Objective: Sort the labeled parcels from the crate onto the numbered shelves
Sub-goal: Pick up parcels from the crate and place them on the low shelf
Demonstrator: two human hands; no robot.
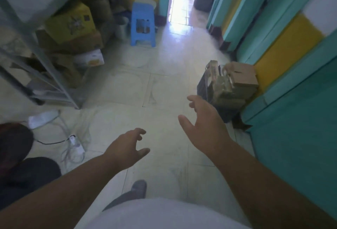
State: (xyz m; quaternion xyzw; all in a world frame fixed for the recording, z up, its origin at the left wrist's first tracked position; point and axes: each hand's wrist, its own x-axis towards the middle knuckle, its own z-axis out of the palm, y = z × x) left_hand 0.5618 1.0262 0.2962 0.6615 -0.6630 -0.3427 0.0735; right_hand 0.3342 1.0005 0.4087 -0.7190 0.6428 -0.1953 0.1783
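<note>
A dark crate (204, 87) stands on the tiled floor by the right wall, filled with brown cardboard parcels (242, 78), some wrapped in clear tape. My right hand (206, 123) is stretched toward it, fingers spread, empty, just short of the crate's near corner. Lower and to the left, my left hand (127, 148) hovers over bare floor, fingers apart and holding nothing. A grey metal shelf unit (45, 61) rises at the left; no shelf numbers can be read in the blurred picture.
Yellow and brown cartons (71, 26) are stacked behind the shelf unit. A blue plastic stool (143, 24) stands near the bright doorway. A white power strip with cables (74, 143) lies at the lower left. A teal and yellow wall (291, 82) runs along the right.
</note>
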